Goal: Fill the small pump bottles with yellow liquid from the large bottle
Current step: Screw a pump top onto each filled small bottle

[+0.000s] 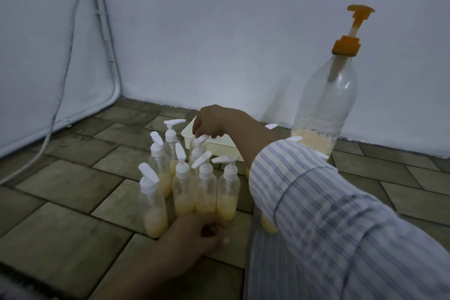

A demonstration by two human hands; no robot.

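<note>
Standing clustered on the tiled floor (73, 246), small pump bottles (205, 190) hold yellow liquid — roughly a third full. Right hand (214, 120) pinches one white pump head (202, 139); left hand (194, 236) rests loosely curled, empty. Large bottle (325, 107) — nearly drained — stands by the wall.

striped sleeve (328, 202) hiding several small bottles, tray (220, 146) half behind right hand (211, 122)

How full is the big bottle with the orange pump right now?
Nearly empty. The large bottle stands upright, with yellow liquid only in its bottom part; the rest looks clear.
</note>
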